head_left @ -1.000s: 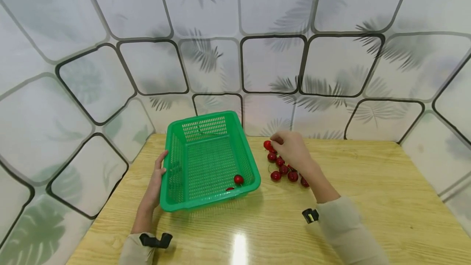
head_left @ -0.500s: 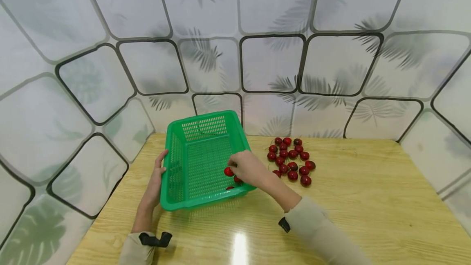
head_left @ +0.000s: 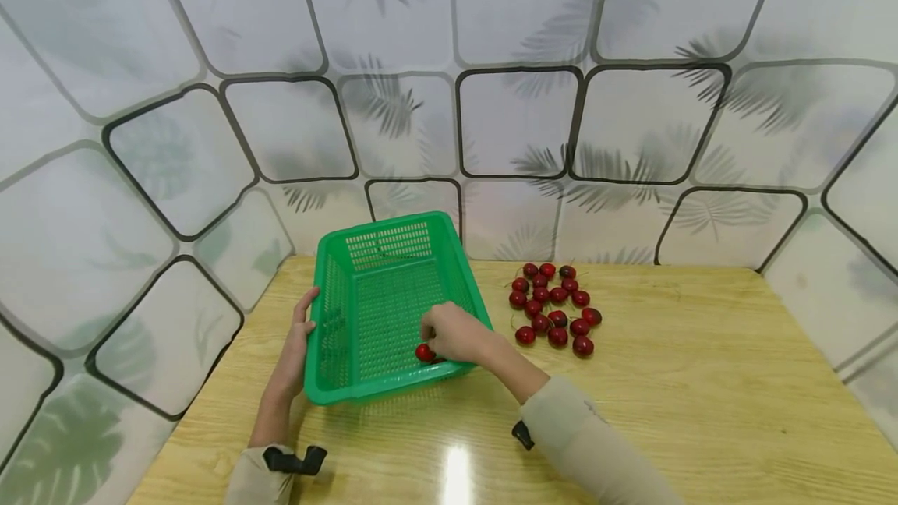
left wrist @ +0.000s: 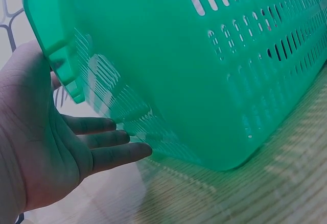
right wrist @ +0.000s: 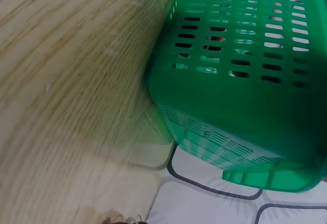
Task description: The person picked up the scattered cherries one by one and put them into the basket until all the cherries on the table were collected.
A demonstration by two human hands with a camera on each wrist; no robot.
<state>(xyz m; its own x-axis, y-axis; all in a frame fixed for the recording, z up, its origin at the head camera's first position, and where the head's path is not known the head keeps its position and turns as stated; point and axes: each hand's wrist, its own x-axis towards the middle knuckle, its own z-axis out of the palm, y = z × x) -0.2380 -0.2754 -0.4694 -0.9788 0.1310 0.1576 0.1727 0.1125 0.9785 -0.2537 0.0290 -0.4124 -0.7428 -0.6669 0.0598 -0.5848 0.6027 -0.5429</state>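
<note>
Basket: a green, rectangular, slotted plastic basket (head_left: 386, 306), the landmark here; its longer sides appear to run away from the person.
Right hand: the right hand (head_left: 454, 333) reaches over the basket's right side, fingers curled downward in its near-right corner; whether they pinch or merely touch fruit I cannot tell, and the right wrist view does not settle it.
Cherry at the fingertips: a round, glossy red cherry (head_left: 424, 352) sits low inside the basket towards the near wall, just below and left of the right fingertips; being round, it offers no long axis.
Left hand: the left hand (head_left: 295, 345) rests against the basket's left side, fingers straight and apart on the outer wall.
Loose cherries: a spread of dark red, stemmed cherries (head_left: 558, 295) lies right of the basket, nearer the right hand.
Table: yellow wood-grain table (head_left: 701, 380) beneath the basket.
</note>
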